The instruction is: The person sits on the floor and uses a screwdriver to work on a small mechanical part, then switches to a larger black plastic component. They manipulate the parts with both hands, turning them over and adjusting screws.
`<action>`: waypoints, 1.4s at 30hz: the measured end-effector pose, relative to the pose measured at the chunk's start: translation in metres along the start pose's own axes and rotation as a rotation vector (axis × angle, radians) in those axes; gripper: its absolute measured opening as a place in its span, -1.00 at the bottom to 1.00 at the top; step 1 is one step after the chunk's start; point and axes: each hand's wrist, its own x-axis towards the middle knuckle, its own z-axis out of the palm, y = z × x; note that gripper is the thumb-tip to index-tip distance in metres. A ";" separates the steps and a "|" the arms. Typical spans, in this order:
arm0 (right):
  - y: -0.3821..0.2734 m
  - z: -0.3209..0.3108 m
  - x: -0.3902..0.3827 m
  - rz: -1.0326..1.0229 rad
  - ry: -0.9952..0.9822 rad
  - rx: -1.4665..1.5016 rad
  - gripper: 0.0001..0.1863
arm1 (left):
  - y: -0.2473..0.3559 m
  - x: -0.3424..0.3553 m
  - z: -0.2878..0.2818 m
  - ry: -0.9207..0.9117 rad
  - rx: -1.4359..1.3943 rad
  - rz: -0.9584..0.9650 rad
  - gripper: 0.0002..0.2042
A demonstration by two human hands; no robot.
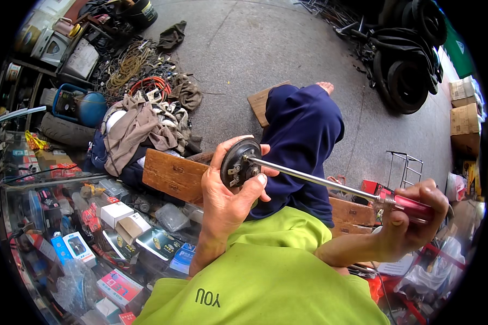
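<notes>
Steadying a round black disc (248, 145) above the wooden bench (171, 176), I have my left hand (222, 201) closed around its rim, thumb on the near face and fingers wrapped behind. That grip seems meant to brace the disc against a push while leaving its metal terminals (233, 174) uncovered. My right hand (409, 235), out past the bench's right part, is curled firmly about the red handle of a long screwdriver (320, 179). The shaft runs across above the bench to the disc's face, its tip meeting it near the middle; I can't tell whether it is seated in a screw. Holding it so far back likely gives me leverage and a clear sight of the tip. Left of the bench, small boxes (119, 287) crowd a glass counter, probably for easy reach; tyres (406, 86) sit well beyond its right end.
</notes>
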 end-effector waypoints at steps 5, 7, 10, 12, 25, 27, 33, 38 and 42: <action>-0.009 -0.004 -0.006 0.227 0.047 0.035 -0.49 | 0.004 -0.002 0.004 0.054 0.064 0.064 -0.52; -0.011 -0.004 -0.011 0.315 0.086 0.075 -0.45 | 0.006 -0.003 0.007 0.079 0.074 0.087 -0.52; -0.010 0.002 -0.020 0.288 0.026 0.093 -0.41 | 0.007 -0.004 0.010 0.159 0.101 0.140 -0.55; 0.006 -0.024 -0.035 0.225 -0.263 -0.045 -0.50 | 0.006 -0.005 0.008 0.217 0.107 0.201 -0.57; -0.008 -0.041 -0.077 0.586 -0.776 0.063 -0.69 | 0.013 -0.008 -0.006 0.030 0.515 0.310 -0.53; -0.009 -0.036 -0.082 0.274 -0.710 -0.181 -0.71 | 0.011 -0.009 -0.008 -0.014 0.607 0.297 -0.54; -0.002 -0.051 -0.087 1.119 -0.822 0.479 -0.68 | 0.010 -0.010 -0.008 -0.010 0.700 0.328 -0.54; -0.005 -0.049 -0.084 1.160 -0.684 0.548 -0.76 | 0.009 -0.009 -0.009 -0.048 0.749 0.323 -0.51; -0.003 -0.039 -0.084 0.579 -0.711 0.080 -0.76 | 0.002 -0.007 -0.012 0.004 0.738 0.294 -0.55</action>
